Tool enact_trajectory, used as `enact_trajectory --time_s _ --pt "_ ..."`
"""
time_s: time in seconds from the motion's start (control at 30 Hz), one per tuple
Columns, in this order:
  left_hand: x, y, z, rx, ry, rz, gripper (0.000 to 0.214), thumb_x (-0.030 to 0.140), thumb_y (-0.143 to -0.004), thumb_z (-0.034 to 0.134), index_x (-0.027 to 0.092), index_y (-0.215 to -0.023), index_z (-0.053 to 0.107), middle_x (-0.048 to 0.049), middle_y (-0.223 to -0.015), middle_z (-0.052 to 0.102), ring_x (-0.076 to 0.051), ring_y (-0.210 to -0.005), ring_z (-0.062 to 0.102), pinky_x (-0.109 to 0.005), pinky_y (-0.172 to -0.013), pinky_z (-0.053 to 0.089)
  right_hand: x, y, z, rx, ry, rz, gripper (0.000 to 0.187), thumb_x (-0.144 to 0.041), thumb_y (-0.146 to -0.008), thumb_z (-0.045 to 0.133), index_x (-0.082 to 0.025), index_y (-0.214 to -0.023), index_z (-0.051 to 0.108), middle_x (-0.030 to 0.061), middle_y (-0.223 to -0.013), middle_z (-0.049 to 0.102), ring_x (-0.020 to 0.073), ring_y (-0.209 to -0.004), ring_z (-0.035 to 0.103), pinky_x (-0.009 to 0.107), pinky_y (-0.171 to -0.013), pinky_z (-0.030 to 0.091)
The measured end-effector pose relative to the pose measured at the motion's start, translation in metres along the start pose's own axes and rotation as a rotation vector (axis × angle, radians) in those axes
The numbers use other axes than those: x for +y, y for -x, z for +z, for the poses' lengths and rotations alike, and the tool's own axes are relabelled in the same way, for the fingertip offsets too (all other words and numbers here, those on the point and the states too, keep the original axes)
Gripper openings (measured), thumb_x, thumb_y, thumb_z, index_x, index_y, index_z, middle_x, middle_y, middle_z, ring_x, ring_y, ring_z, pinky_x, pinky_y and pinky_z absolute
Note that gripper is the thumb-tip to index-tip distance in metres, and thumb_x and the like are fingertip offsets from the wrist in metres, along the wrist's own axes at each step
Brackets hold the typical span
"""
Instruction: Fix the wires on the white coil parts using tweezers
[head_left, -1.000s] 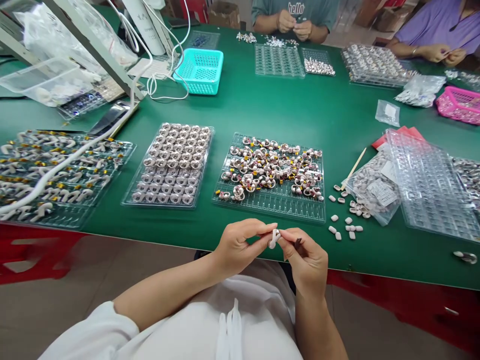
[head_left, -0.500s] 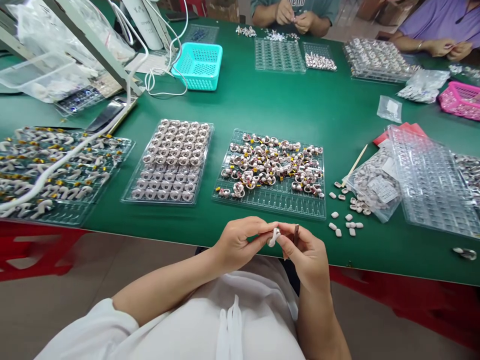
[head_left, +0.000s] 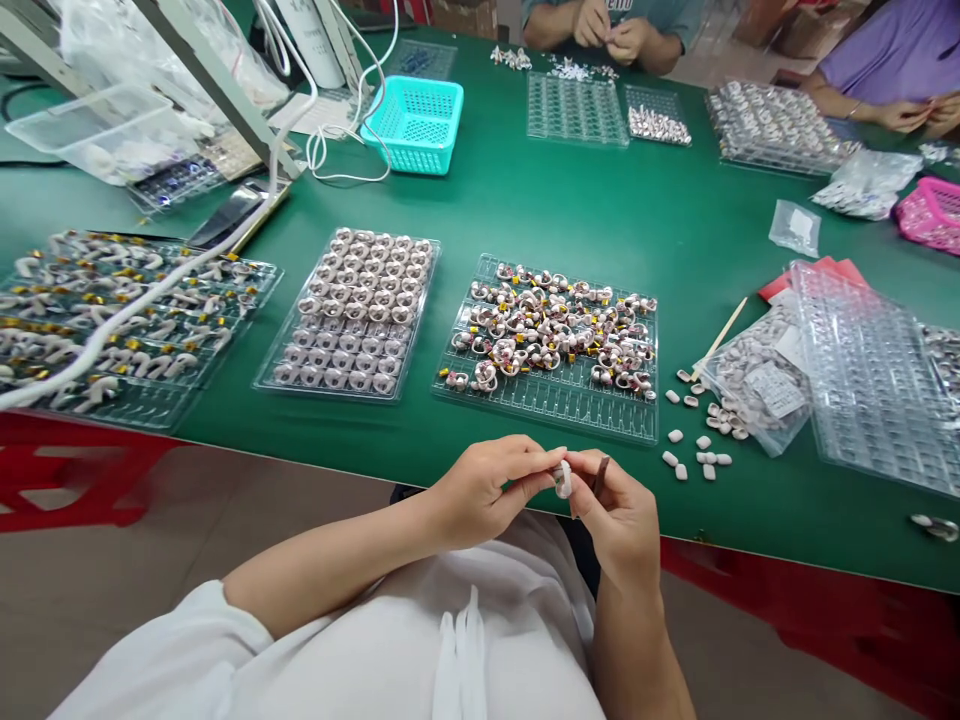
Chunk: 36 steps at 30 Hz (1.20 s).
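Near the table's front edge, my left hand (head_left: 487,490) pinches a small white curved earphone part (head_left: 563,480) between thumb and fingertips. My right hand (head_left: 619,505) meets it from the other side, its thumb and finger closed at the part. A thin dark brown tool (head_left: 601,475) sticks up between the right fingers; its lower end is hidden. Just beyond my hands lies a clear tray (head_left: 577,405) heaped with white parts that carry yellow tabs and reddish wires. Loose white oval caps (head_left: 675,437) lie to the right of my hands.
A clear tray (head_left: 270,380) with rows of white ring-shaped parts stands left of centre. Another tray (head_left: 150,405) sits farther left under a white cable (head_left: 112,325). A turquoise basket (head_left: 420,158) is at the back; a bag (head_left: 772,385) of caps lies right. Two co-workers' hands (head_left: 609,30) show across the table.
The white part has turned in my fingertips, showing a rounder, more open curve. The view has shifted slightly, so the table items appear a little farther right. Both hands keep their hold.
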<state>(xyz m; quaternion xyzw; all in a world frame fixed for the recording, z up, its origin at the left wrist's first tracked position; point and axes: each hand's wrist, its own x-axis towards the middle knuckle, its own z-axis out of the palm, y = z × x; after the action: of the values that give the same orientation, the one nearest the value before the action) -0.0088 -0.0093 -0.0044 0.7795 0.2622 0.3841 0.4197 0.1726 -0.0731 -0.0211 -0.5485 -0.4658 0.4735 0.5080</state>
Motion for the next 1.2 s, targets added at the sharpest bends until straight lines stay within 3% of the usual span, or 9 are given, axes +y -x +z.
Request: enact_trajectory --time_s 0.2,0.37,0.57,0.67,0.8,0.97,1.1,1.2 --pt "0.001 0.001 0.002 0.078 0.074 -0.043 0.029 0.015 -0.092 0.066 0.02 -0.119 0.074 -0.0069 -0.087 0.078 -0.013 -0.075 0.071 -0.019 -0.069 0.057 0.0 0.003 -0.001 -0.033 0.063 -0.048 0.019 -0.024 -0.092 0.066 -0.026 -0.109 0.073 0.0031 -0.091 0.065 0.0111 -0.066 0.051 0.023 -0.052 0.041" --pt "0.003 0.005 -0.001 0.09 0.119 -0.065 0.029 0.014 -0.093 0.064 0.024 -0.117 0.076 -0.0052 -0.083 0.077 -0.011 -0.071 0.07 -0.018 -0.065 0.055 -0.002 0.003 0.005 -0.055 0.09 -0.117 0.017 -0.019 -0.093 0.063 -0.026 -0.106 0.072 0.0025 -0.087 0.065 0.0135 -0.071 0.057 0.024 -0.057 0.045" --pt "0.003 0.008 -0.008 0.077 0.158 -0.141 0.026 0.015 -0.091 0.066 0.02 -0.114 0.077 -0.0073 -0.083 0.078 -0.013 -0.073 0.071 -0.02 -0.067 0.056 -0.002 0.0 0.011 -0.062 0.188 -0.236 0.02 -0.015 -0.092 0.061 -0.024 -0.108 0.07 0.0039 -0.092 0.067 0.0145 -0.077 0.063 0.024 -0.061 0.05" --pt "0.004 0.007 -0.01 0.052 0.244 -0.266 0.019 0.019 -0.09 0.068 0.016 -0.103 0.081 -0.0079 -0.081 0.076 -0.014 -0.073 0.07 -0.021 -0.069 0.056 -0.004 -0.002 0.012 -0.082 0.219 -0.256 0.018 -0.014 -0.092 0.061 -0.022 -0.105 0.07 0.0036 -0.089 0.067 0.0138 -0.075 0.063 0.023 -0.06 0.05" --pt "0.005 0.005 -0.011 0.077 0.485 -0.535 0.014 0.026 -0.082 0.076 0.013 -0.085 0.081 -0.0061 -0.076 0.074 -0.014 -0.072 0.069 -0.024 -0.071 0.057 -0.007 -0.004 0.013 -0.081 0.253 -0.285 0.016 -0.013 -0.091 0.062 -0.021 -0.104 0.068 0.0043 -0.089 0.067 0.0146 -0.077 0.065 0.023 -0.062 0.052" --pt "0.004 -0.005 -0.022 -0.093 0.847 -0.896 0.037 0.03 -0.069 0.088 0.009 -0.097 0.074 -0.0058 -0.073 0.076 -0.015 -0.065 0.07 -0.027 -0.067 0.057 -0.019 -0.005 0.005 -0.219 0.349 -0.262 0.012 -0.017 -0.092 0.062 -0.022 -0.102 0.066 0.0025 -0.088 0.066 0.0108 -0.065 0.058 0.02 -0.052 0.046" --pt "0.004 -0.018 -0.034 -0.251 0.916 -0.985 0.053 0.026 -0.065 0.091 0.011 -0.109 0.065 -0.0024 -0.069 0.075 -0.013 -0.058 0.069 -0.026 -0.062 0.056 -0.026 -0.008 -0.001 -0.354 0.398 -0.308 0.024 -0.018 -0.092 0.063 -0.024 -0.115 0.066 0.0039 -0.098 0.067 0.0099 -0.062 0.053 0.022 -0.051 0.043" --pt "0.006 -0.022 -0.036 -0.286 0.88 -0.977 0.05 0.026 -0.066 0.09 0.012 -0.107 0.064 -0.0004 -0.066 0.073 -0.012 -0.056 0.067 -0.025 -0.061 0.055 -0.026 -0.009 0.0 -0.345 0.344 -0.345 0.028 -0.017 -0.093 0.063 -0.026 -0.119 0.067 0.0051 -0.099 0.068 0.0129 -0.071 0.06 0.023 -0.057 0.046"
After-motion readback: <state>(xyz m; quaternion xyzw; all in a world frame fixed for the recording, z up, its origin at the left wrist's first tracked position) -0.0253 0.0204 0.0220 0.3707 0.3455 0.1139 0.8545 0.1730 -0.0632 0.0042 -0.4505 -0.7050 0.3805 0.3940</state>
